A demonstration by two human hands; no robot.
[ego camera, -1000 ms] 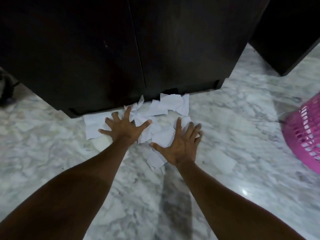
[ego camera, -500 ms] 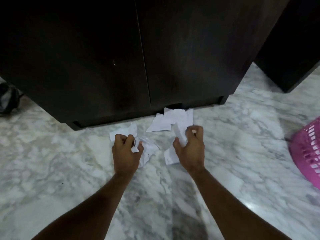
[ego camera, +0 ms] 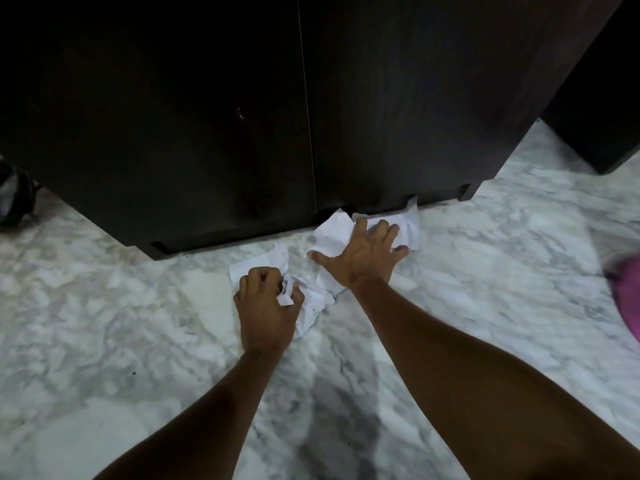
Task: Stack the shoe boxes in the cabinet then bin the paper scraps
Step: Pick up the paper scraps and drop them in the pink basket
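Observation:
White paper scraps lie on the marble floor at the foot of the dark cabinet (ego camera: 207,116), whose two doors are closed. My left hand (ego camera: 266,306) is clenched around a crumpled bunch of scraps (ego camera: 311,299). My right hand (ego camera: 363,258) lies flat with fingers spread on the far scraps (ego camera: 332,230), close to the cabinet's base. No shoe boxes are in sight.
A pink basket (ego camera: 627,292) shows at the right edge, blurred. A second dark piece of furniture (ego camera: 595,98) stands at the back right. A dark object (ego camera: 14,199) sits at the left edge. Marble floor (ego camera: 138,341) spreads all around.
Both hands first lay flat on the spread scraps, then bunched them. My right hand has since opened and reached forward onto the far scraps. The left stays clenched.

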